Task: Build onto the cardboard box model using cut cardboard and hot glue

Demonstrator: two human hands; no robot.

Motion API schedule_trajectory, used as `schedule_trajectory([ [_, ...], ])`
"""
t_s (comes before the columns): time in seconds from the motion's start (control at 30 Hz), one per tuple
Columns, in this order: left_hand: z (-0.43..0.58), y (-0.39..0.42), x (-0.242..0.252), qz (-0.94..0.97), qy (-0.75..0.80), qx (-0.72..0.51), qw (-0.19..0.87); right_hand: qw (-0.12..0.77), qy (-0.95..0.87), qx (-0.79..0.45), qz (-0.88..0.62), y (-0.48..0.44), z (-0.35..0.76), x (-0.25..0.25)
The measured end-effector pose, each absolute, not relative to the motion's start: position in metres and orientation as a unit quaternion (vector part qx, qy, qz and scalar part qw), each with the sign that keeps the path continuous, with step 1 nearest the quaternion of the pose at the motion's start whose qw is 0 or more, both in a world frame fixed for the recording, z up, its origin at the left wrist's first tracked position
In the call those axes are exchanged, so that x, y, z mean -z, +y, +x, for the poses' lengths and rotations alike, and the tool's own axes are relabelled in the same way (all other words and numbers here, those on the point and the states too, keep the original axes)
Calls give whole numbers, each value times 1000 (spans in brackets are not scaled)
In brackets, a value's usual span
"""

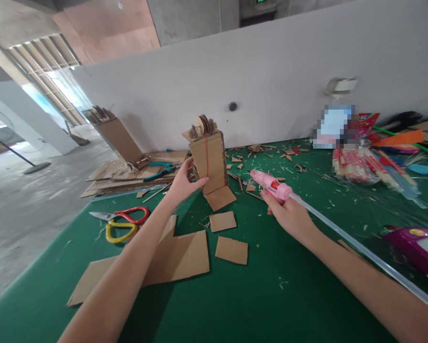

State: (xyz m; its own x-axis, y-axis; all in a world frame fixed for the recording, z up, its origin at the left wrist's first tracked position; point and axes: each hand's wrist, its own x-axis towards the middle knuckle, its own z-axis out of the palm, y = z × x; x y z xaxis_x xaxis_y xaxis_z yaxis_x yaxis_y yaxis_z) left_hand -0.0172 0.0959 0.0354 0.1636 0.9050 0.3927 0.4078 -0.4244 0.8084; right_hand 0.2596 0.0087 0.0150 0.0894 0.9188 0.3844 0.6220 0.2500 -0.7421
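With thumb and fingers around its left side, my left hand (186, 183) grips an upright cardboard box (214, 159). Rounded cardboard pieces (202, 126) stick out of the top, a red line runs down the front, and a cardboard flap (219, 198) spreads from its foot. My right hand (289, 212) is closed on a pink hot glue gun (271, 184), its nozzle pointing left towards the box but apart from it. A long clear glue stick (342, 236) trails from the gun's back. Two small cardboard pieces (231, 250) lie before the box.
Red and yellow scissors (123, 221) lie left, beside a larger cardboard sheet (185, 257). Behind are blue pliers (160, 170), stacked cardboard (103, 178) and another cardboard box (117, 138). Scraps, bagged sticks (351, 164) and a purple object (414, 250) occupy the right. A white wall (271, 85) bounds the back.
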Motion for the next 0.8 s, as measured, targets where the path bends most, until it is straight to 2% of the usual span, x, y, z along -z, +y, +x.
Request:
schedule_trajectory([
  [0.23,-18,94,-37,703,461,-442,313,428,-636,-148,-625,35,293,-27],
  [0.43,-16,92,-42,698,457,-446,324,353,-605,-134,-701,69,326,-25],
  [0.8,-24,100,-33,704,437,-445,340,204,-761,-98,-608,113,313,-19],
])
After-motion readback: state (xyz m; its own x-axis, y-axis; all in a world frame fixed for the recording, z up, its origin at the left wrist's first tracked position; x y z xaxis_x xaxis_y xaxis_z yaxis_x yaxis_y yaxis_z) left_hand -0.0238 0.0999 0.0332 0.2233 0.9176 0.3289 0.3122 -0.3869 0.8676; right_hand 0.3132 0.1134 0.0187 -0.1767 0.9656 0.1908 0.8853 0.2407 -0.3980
